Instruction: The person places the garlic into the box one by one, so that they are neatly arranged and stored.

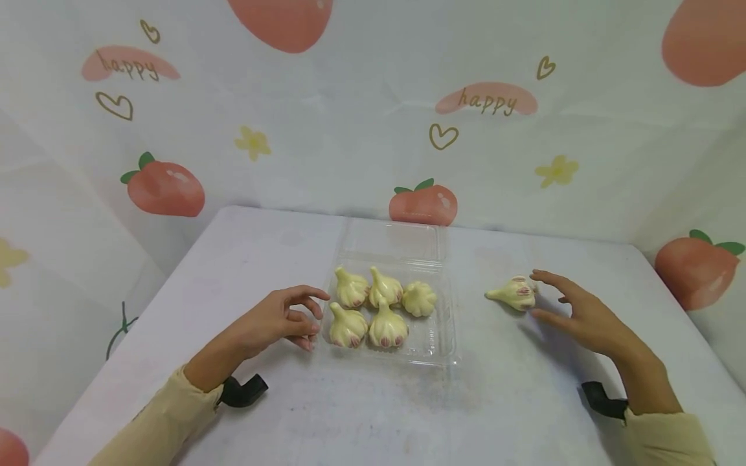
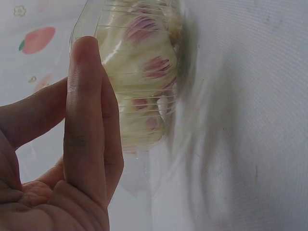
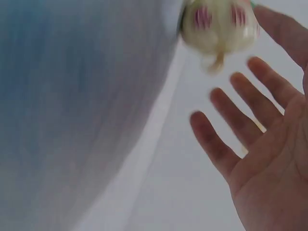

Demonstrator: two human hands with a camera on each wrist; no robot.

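Note:
A clear plastic clamshell box (image 1: 428, 340) lies with its lid folded back, holding several garlic bulbs (image 1: 348, 329). At its left side is my left hand (image 1: 283, 321), fingers loosely bent; the index fingertip is at the box's edge, though whether it touches I cannot tell. The left wrist view shows the bulbs through the clear wall behind the fingers. To the right of the box, one more garlic bulb (image 1: 515, 293) lies on its side, stem pointing left. My right hand (image 1: 588, 323) is at the root end of this bulb, thumb and fingers spread apart, not gripping it.
A white-covered table (image 1: 361, 414) carries everything. The box's transparent lid (image 1: 393, 241) extends toward the back. Behind stands a white curtain (image 1: 350, 116) printed with peaches, hearts and flowers. Black curved pieces (image 1: 245, 391) sit at both wrists.

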